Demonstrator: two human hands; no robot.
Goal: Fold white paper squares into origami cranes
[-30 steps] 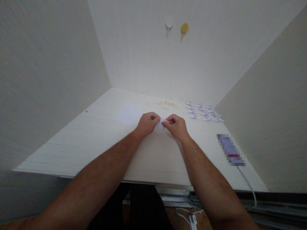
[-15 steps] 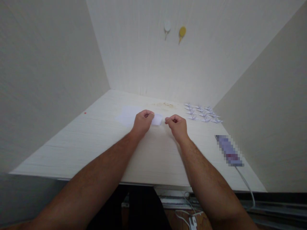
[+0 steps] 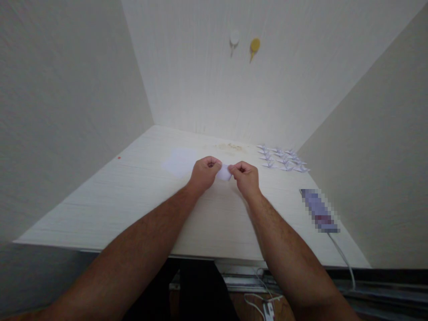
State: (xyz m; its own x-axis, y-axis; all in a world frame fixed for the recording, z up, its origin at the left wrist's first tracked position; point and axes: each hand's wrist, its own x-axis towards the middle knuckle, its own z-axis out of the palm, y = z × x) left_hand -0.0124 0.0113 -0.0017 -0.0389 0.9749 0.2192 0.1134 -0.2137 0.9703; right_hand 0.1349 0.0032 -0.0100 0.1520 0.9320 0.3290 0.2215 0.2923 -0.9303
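A small folded piece of white paper (image 3: 224, 172) is held above the white table (image 3: 133, 200) between both hands. My left hand (image 3: 203, 171) pinches its left edge with curled fingers. My right hand (image 3: 245, 174) pinches its right edge, fingers curled too. A stack of flat white paper sheets (image 3: 179, 161) lies on the table just left of and behind my left hand.
Several small folded paper cranes (image 3: 282, 159) stand in rows at the table's far right. A phone (image 3: 319, 210) with a white cable (image 3: 344, 261) lies near the right edge. Two hooks, white (image 3: 234, 39) and yellow (image 3: 254, 45), hang on the back wall. Walls close in on three sides.
Half a second ago my right hand was off the paper, with only my left holding it. My right hand has come back and pinched the paper's right edge.
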